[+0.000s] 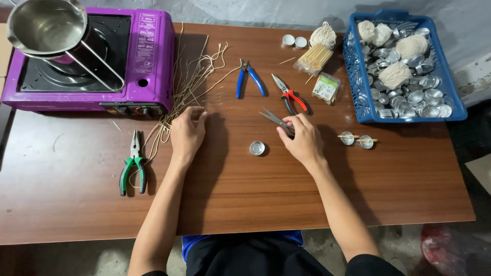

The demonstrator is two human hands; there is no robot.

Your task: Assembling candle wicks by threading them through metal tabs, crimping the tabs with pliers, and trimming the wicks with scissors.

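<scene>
Left hand [187,132] rests on the brown wooden surface [245,194], fingers curled loosely, fingertips touching the loose bundle of pale waxed wick strands [192,84]; whether it pinches a strand cannot be told. Right hand [302,137] is closed on the handles of the grey metal scissors [273,119], blades parted. Landmark: small round aluminium cup [257,148], between both hands. Green-handled pliers [133,166] far left of it. Blue-handled pliers [249,77] and red-handled cutters [290,95] beyond it. Blue plastic basket [358,92] of cups far right.
</scene>
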